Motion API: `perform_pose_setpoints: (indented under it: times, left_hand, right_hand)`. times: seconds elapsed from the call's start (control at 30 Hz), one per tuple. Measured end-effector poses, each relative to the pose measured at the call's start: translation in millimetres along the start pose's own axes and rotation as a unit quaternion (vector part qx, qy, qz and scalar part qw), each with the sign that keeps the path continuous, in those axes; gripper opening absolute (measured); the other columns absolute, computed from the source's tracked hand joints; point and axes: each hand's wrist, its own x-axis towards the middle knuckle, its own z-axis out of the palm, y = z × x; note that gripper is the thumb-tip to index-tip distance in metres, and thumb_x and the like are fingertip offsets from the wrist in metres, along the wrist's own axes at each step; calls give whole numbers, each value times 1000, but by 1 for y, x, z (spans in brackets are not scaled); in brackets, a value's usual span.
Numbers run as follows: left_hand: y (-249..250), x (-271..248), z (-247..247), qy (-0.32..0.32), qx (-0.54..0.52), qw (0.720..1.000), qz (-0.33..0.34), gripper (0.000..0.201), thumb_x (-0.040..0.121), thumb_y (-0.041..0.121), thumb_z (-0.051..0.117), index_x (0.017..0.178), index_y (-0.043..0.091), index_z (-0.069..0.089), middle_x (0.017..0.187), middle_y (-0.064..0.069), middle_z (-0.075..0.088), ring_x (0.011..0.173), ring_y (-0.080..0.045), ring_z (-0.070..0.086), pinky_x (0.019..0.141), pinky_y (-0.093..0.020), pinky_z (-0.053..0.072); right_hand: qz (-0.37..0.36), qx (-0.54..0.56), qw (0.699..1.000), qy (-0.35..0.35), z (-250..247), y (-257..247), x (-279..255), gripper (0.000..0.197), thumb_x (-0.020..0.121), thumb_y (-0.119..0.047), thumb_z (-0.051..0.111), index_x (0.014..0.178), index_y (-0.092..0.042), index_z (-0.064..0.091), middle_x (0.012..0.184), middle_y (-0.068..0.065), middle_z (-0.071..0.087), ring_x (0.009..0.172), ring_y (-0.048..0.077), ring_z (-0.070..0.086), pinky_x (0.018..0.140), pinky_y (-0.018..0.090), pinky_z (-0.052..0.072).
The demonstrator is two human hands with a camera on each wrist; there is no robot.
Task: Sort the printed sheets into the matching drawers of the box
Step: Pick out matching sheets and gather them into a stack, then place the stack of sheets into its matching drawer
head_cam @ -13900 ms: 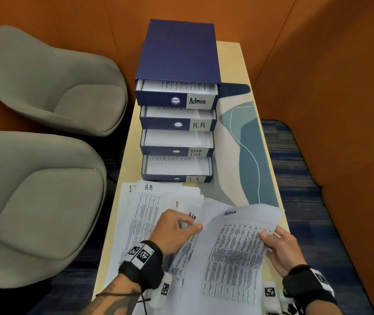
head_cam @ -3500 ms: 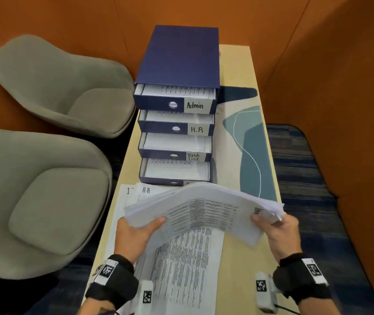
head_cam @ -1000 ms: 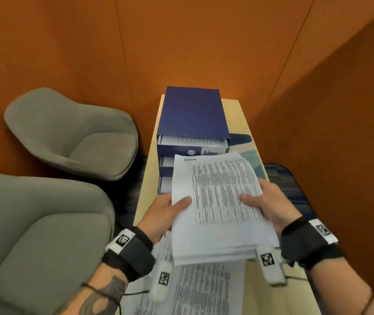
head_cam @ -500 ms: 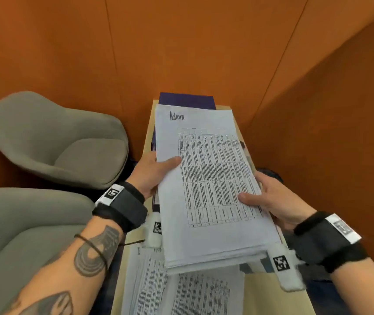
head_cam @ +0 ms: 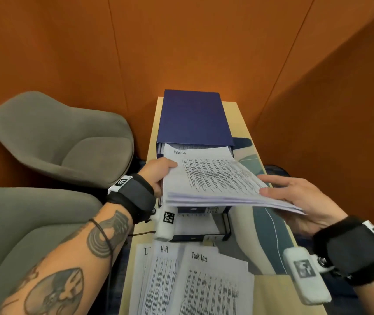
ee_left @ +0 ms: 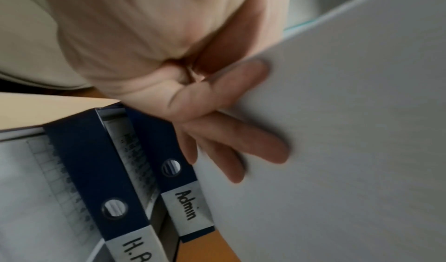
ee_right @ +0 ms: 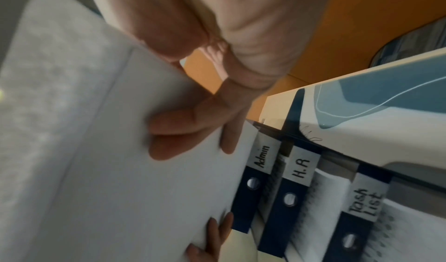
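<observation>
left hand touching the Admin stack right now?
Touching. The left wrist view shows the left hand with fingers flat under the Admin stack; the head view shows its thumb on top.

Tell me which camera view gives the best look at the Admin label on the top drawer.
The left wrist view: the Admin label is large, sharp and unobstructed under the held stack of sheets. The right wrist view also shows it, smaller and slightly blurred. In the head view the stack hides it.
</observation>
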Motion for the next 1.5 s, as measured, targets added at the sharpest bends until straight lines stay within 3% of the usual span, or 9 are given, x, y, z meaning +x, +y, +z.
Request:
perform_pose_setpoints:
  times: [0.13, 0.3, 0.53, 0.7, 0.83, 1.1, 1.2, 1.33, 1.5]
  left_hand:
    - [17, -5, -2, -52, -69, 994, -72, 28, 109, 11, 45, 130, -1, 59, 98, -12, 78, 75, -19, 76, 40, -23, 52]
    - [23, 20, -8, -30, -129, 981, -145, 26, 105, 22, 49, 83, 12, 59, 49, 1, 61, 29, -6, 49, 28, -11, 35]
    - [6, 7, -21, -130, -142, 976, -103, 39, 99, 35, 64, 110, -2, 72, 93, -15, 78, 58, -19, 74, 41, -21, 54]
    - [-21, 12, -32, -68, -30, 993, -93, 28, 99, 16, 67, 123, 2, 65, 72, -10, 74, 40, -6, 57, 30, -12, 37]
    - [-17, 23, -21, -6, -58, 997, -46, 14, 102, 15, 63, 110, 3, 66, 70, -12, 76, 38, -5, 58, 33, -11, 42]
    - [-19, 45, -4, 61, -119, 991, 28, 29, 101, -2, 55, 129, -9, 57, 68, -13, 74, 45, -8, 61, 43, -14, 51]
    - [-20, 53, 4, 48, -181, 981, 52, 40, 103, -3, 52, 142, -6, 44, 109, -25, 74, 65, -19, 77, 52, -19, 59]
    - [-37, 45, 4, -20, -269, 956, 116, 70, 103, -1, 57, 160, 13, 17, 132, -22, 63, 108, -31, 75, 99, -36, 59]
    - [-100, 19, -5, -26, -191, 979, 67, 65, 101, 17, 65, 155, 23, 29, 132, -7, 69, 108, -27, 75, 101, -43, 55]
  right_hand:
    - [-35, 11, 999, 2, 6, -17, 5, 26, 93, 12, 55, 89, 5, 80, 96, 22, 76, 63, 17, 68, 54, 17, 59]
    - [-42, 57, 997, 42, 16, -29, 26, 21, 93, 11, 57, 111, 17, 66, 85, 22, 73, 59, 15, 68, 49, 15, 55]
    - [-52, -37, 996, 63, 30, -26, 64, 34, 94, 11, 62, 126, 0, 62, 101, 21, 76, 66, 22, 73, 53, 24, 60]
    - [-9, -24, 997, 74, 36, -1, 92, 49, 94, 4, 67, 141, 4, 52, 123, 22, 69, 89, 27, 74, 60, 30, 61]
    - [49, 30, 997, 60, 45, 9, 100, 23, 99, 6, 58, 122, 12, 54, 109, 26, 72, 67, 24, 77, 55, 26, 62]
    - [-86, -85, 980, 161, 64, 15, 136, 54, 90, 8, 61, 132, -17, 38, 114, 17, 65, 81, 28, 78, 87, 44, 62]
    - [-250, -393, 854, 231, 71, 30, 129, 50, 84, -3, 72, 125, -18, 48, 128, 5, 49, 93, 20, 63, 85, 32, 50]
    - [-375, -630, 658, 173, 79, 62, 136, 45, 73, -8, 73, 116, -14, 60, 143, 8, 46, 118, 29, 55, 97, 42, 49]
    - [-308, -747, 583, 81, 90, 82, 162, 73, 80, -25, 69, 147, -10, 44, 163, 11, 34, 152, 30, 30, 123, 53, 24]
